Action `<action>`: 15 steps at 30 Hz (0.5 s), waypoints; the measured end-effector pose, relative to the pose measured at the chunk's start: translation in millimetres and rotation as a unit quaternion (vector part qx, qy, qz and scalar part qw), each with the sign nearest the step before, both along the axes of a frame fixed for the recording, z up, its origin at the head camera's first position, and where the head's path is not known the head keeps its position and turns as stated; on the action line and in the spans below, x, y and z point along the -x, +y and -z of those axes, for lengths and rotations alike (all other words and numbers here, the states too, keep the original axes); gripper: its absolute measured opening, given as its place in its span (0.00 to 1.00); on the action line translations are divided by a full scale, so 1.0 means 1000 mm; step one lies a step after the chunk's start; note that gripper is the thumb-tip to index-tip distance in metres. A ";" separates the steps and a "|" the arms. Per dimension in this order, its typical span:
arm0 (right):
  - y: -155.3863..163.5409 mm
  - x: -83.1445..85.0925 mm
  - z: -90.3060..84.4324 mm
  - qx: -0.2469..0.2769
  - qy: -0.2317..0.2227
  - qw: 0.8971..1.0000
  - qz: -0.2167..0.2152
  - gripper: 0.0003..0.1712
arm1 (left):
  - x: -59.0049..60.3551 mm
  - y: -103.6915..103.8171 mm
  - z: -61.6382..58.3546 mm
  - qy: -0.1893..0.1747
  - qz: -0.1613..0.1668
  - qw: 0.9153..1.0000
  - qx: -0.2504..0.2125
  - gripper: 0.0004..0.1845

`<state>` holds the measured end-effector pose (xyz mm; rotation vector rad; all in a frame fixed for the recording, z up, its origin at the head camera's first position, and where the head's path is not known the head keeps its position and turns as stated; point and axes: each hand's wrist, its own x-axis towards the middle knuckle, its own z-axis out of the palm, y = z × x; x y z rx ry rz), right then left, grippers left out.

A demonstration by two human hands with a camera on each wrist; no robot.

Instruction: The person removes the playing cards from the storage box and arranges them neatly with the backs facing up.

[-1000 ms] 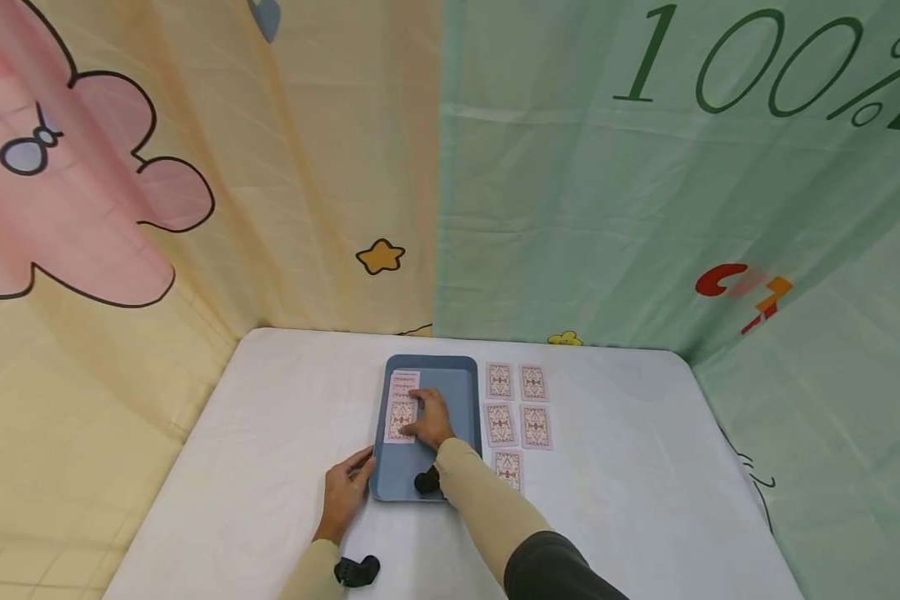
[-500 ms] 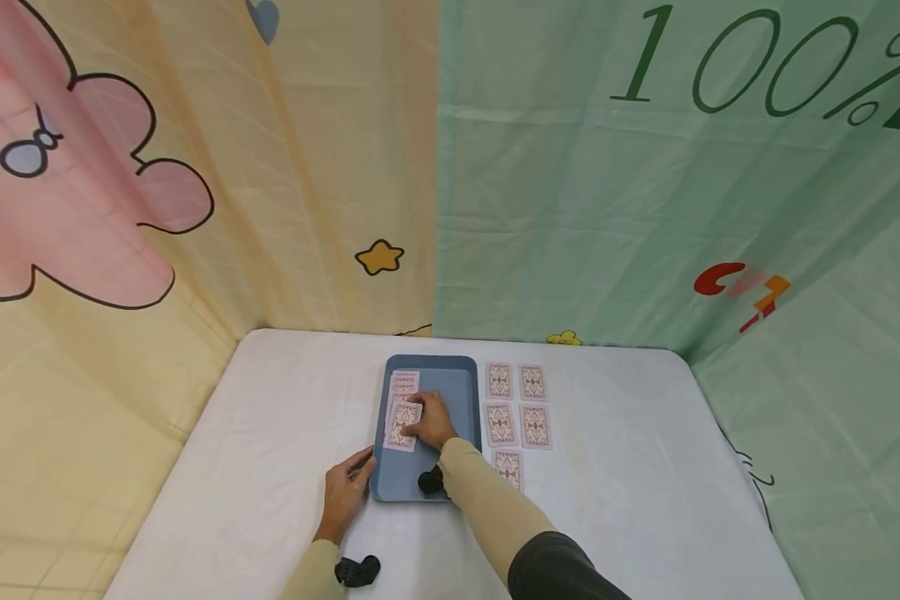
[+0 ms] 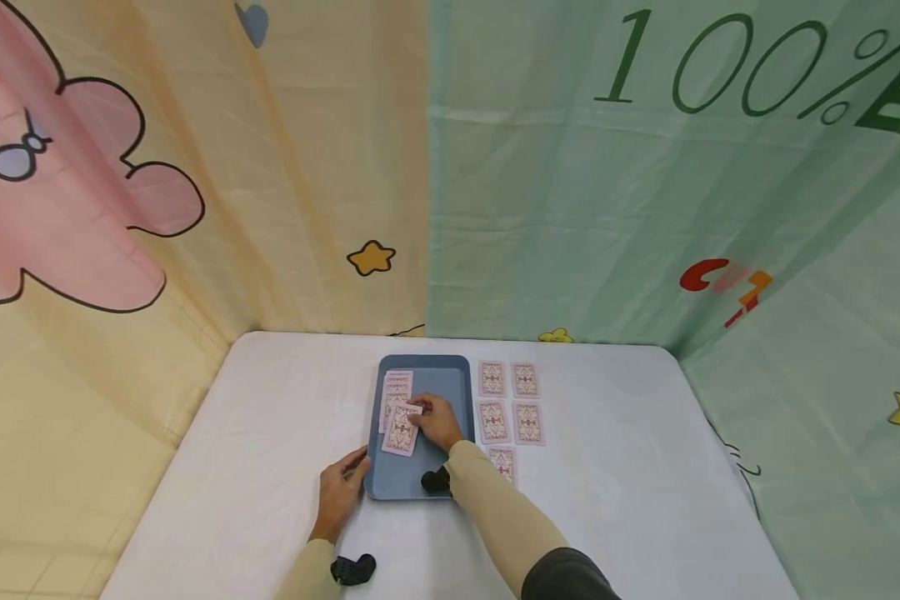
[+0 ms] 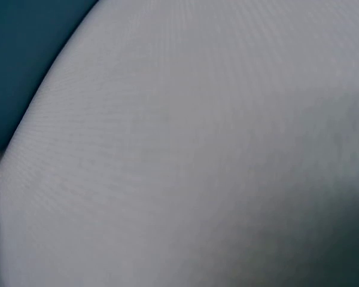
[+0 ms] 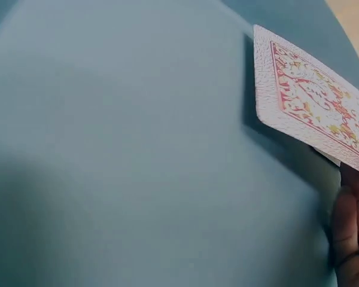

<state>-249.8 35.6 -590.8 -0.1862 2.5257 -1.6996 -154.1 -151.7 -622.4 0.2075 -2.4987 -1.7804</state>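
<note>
My right hand [image 3: 438, 422] pinches a playing card [image 3: 401, 430] by its right edge, over the blue-grey tray [image 3: 446, 379]. The card's red-patterned back faces up. In the right wrist view that card [image 5: 323, 98] slants above the tray floor [image 5: 137, 137] and casts a shadow, with fingers [image 5: 347, 230] under its edge. Behind it, a column of overlapping playing cards [image 3: 398, 387] lies face down along the tray's left side. My left hand [image 3: 337, 498] rests at the tray's left edge, fingers extended against it. The left wrist view shows only a tray corner [image 4: 30, 54] and white cloth.
Right of the tray, several face-down playing cards [image 3: 527, 423] lie in two columns on the white table [image 3: 607, 467]. The right forearm [image 3: 498, 500] partly covers the nearest card [image 3: 502, 463]. Printed curtains [image 3: 555, 208] rise behind the table and at its sides.
The front card has slid out of the column toward me and slightly right, turning at an angle, with my right hand moving along. My left hand has stayed at the tray's edge.
</note>
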 end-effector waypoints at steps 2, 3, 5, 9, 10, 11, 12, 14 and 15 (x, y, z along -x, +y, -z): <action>0.003 -0.003 -0.001 -0.010 0.002 1.000 -0.001 0.11 | -0.001 0.000 0.000 -0.003 -0.001 1.000 0.004 0.17; 0.004 -0.004 -0.001 -0.012 0.004 1.000 -0.003 0.11 | -0.001 0.000 0.000 -0.003 -0.002 1.000 0.006 0.17; 0.007 -0.008 -0.004 -0.011 0.003 1.000 -0.007 0.12 | -0.002 0.001 0.000 -0.002 -0.004 1.000 0.009 0.17; 0.014 -0.013 -0.012 -0.009 -0.007 1.000 -0.010 0.12 | -0.002 0.000 0.000 0.005 -0.005 1.000 0.010 0.17; 0.015 -0.014 -0.014 -0.006 -0.012 1.000 -0.009 0.12 | -0.002 0.000 0.000 0.006 -0.005 1.000 0.012 0.17; 0.017 -0.014 -0.016 -0.002 -0.017 1.000 -0.008 0.12 | -0.001 0.000 0.000 0.007 -0.002 1.000 0.016 0.17; 0.019 -0.015 -0.018 0.000 -0.021 1.000 -0.006 0.12 | -0.001 0.000 0.000 0.007 -0.002 1.000 0.016 0.17; 0.023 -0.016 -0.022 0.010 -0.024 1.000 -0.005 0.12 | 0.000 0.000 0.000 0.007 -0.002 1.000 0.015 0.17; 0.026 -0.017 -0.024 0.013 -0.026 1.000 -0.004 0.12 | 0.000 0.000 0.000 0.008 -0.002 1.000 0.013 0.17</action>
